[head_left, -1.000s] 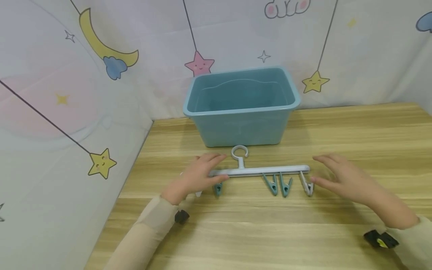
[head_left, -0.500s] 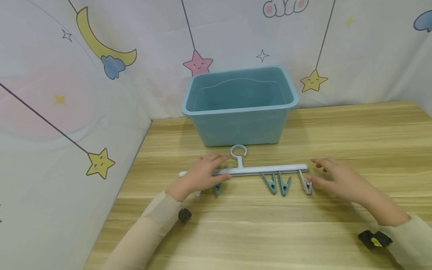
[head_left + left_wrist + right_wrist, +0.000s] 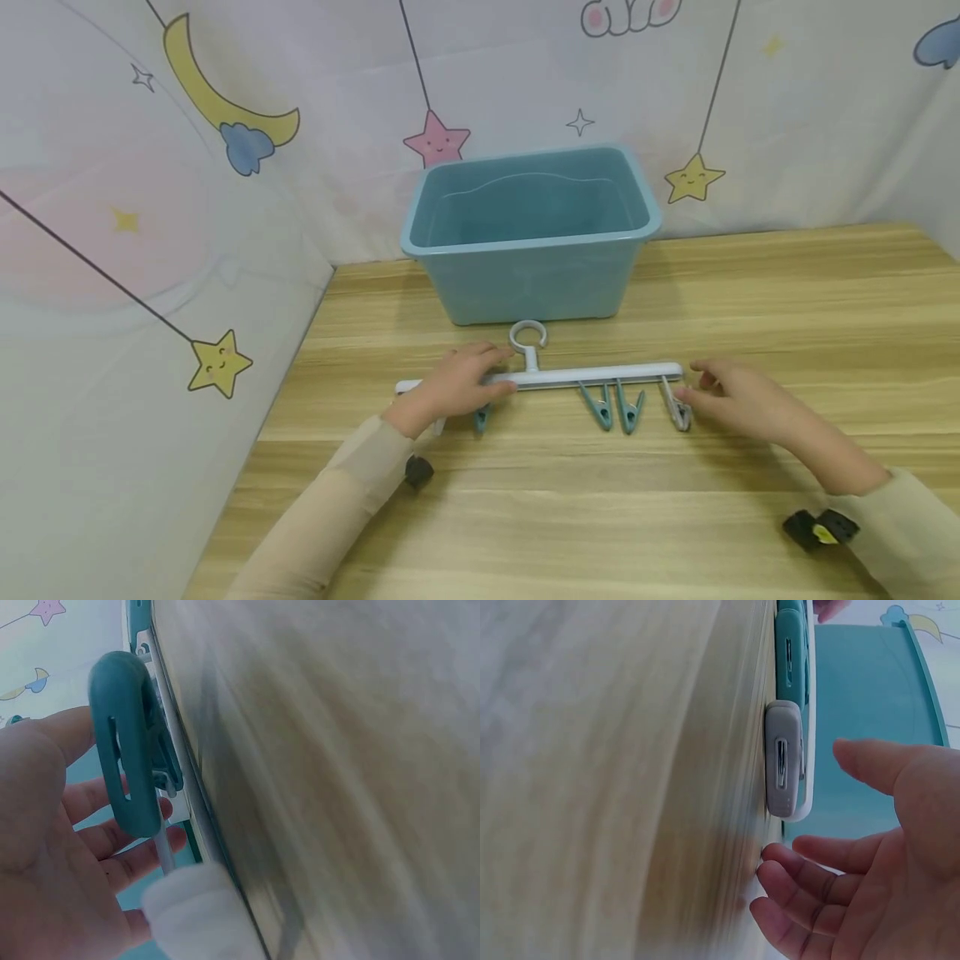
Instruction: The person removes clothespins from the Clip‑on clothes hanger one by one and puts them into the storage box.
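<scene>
Hands (image 3: 457,385) at clip hanger (image 3: 585,377) ends

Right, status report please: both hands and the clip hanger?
Left hand rests on the clip hanger, fingers relaxed. Right hand open beside its end clip. Hanger flat on table, before blue bin.

No readable text, label, brand or number anywhere. The pale printed fabric backdrop (image 3: 525,75) carries only drawn motifs: stars with faces, a yellow moon, a blue cloud, no letters. The teal plastic storage bin (image 3: 529,275) is unmarked, no logo visible. The white plastic clip hanger bar (image 3: 592,376) and its pegs show no lettering. The light wooden tabletop (image 3: 600,517) bears no sign.
</scene>
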`<state>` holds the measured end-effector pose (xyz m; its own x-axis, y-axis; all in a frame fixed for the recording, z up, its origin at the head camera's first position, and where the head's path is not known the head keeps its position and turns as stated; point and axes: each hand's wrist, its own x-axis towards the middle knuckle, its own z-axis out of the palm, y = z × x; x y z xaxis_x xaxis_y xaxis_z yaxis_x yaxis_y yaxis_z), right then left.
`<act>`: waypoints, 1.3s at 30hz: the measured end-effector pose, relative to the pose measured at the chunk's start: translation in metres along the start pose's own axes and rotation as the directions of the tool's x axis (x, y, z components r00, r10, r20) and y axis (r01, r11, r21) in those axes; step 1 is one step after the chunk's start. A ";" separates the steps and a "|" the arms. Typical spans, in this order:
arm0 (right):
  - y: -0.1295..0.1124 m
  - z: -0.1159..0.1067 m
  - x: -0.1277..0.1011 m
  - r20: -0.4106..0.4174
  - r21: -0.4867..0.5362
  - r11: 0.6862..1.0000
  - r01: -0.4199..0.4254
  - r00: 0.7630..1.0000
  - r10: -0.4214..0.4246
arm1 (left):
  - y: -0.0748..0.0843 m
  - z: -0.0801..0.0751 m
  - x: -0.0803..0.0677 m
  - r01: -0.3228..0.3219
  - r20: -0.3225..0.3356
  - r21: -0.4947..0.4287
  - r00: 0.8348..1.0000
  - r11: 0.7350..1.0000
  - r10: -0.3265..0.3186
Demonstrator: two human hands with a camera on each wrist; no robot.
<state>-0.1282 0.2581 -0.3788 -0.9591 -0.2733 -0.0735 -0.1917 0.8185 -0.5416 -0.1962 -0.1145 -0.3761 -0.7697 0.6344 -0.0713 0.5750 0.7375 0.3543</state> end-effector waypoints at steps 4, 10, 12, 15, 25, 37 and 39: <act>0.000 0.001 0.000 0.010 -0.003 1.000 -0.020 1.000 0.020 | 0.003 -0.001 0.002 -0.014 0.001 -0.001 1.000 1.000 0.014; -0.004 0.004 0.000 0.034 0.017 0.999 -0.048 0.998 0.047 | 0.002 0.005 0.007 -0.014 0.009 -0.006 1.000 1.000 0.014; -0.005 0.004 0.000 0.035 0.020 0.998 -0.057 0.998 0.056 | 0.001 0.006 0.009 -0.015 0.010 -0.009 1.000 1.000 0.016; -0.005 0.005 -0.001 0.038 0.031 0.997 -0.071 0.997 0.070 | 0.001 0.008 0.011 -0.034 0.011 -0.022 0.999 0.999 0.034; -0.006 0.008 -0.001 0.050 0.072 0.995 -0.073 0.996 0.070 | 0.002 0.007 0.010 -0.015 0.065 -0.063 0.998 0.998 0.019; -0.004 0.011 0.001 0.030 0.092 0.992 -0.084 0.996 0.081 | 0.004 0.006 0.012 -0.001 0.053 -0.072 0.999 0.997 0.005; -0.004 0.011 0.001 0.028 0.095 0.992 -0.089 0.996 0.086 | 0.005 0.006 0.013 0.003 0.053 -0.074 0.999 0.997 0.001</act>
<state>-0.1263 0.2487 -0.3857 -0.9659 -0.2155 -0.1434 -0.0853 0.7878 -0.6100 -0.2019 -0.1014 -0.3807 -0.7532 0.6466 -0.1205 0.5506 0.7201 0.4223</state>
